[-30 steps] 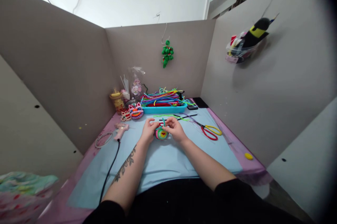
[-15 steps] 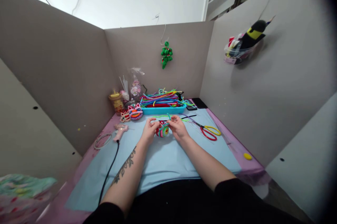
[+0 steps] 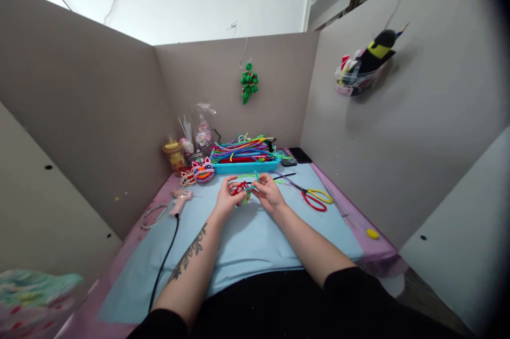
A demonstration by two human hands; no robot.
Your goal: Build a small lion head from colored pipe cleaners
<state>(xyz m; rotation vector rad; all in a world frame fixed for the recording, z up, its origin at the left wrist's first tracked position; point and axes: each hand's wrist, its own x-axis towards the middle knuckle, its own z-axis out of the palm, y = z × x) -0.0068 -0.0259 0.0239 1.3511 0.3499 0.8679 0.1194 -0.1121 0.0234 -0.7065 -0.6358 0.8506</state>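
Note:
Over the middle of the blue cloth (image 3: 255,243), my left hand (image 3: 225,201) is closed around a small pipe-cleaner figure (image 3: 240,188). Red loops show on its upper side, with green and yellow below; my fingers hide part of it. Close by on the right, my right hand (image 3: 271,195) pinches a teal pipe cleaner (image 3: 256,175) that sticks up above the fingertips and runs to the figure. How it joins the figure is too small to tell. A light green pipe cleaner (image 3: 247,176) lies just behind my hands.
Behind stands a blue tray (image 3: 247,168) heaped with coloured pipe cleaners. Scissors (image 3: 314,200) lie at right, a pink glue gun (image 3: 181,202) with its cord at left. Two finished animal heads (image 3: 203,170) sit back left near a cup (image 3: 174,156). Grey panels enclose three sides.
My left hand has turned the figure, so its red loops now face up and its round striped side is mostly hidden. My right hand keeps its pinch on the teal pipe cleaner.

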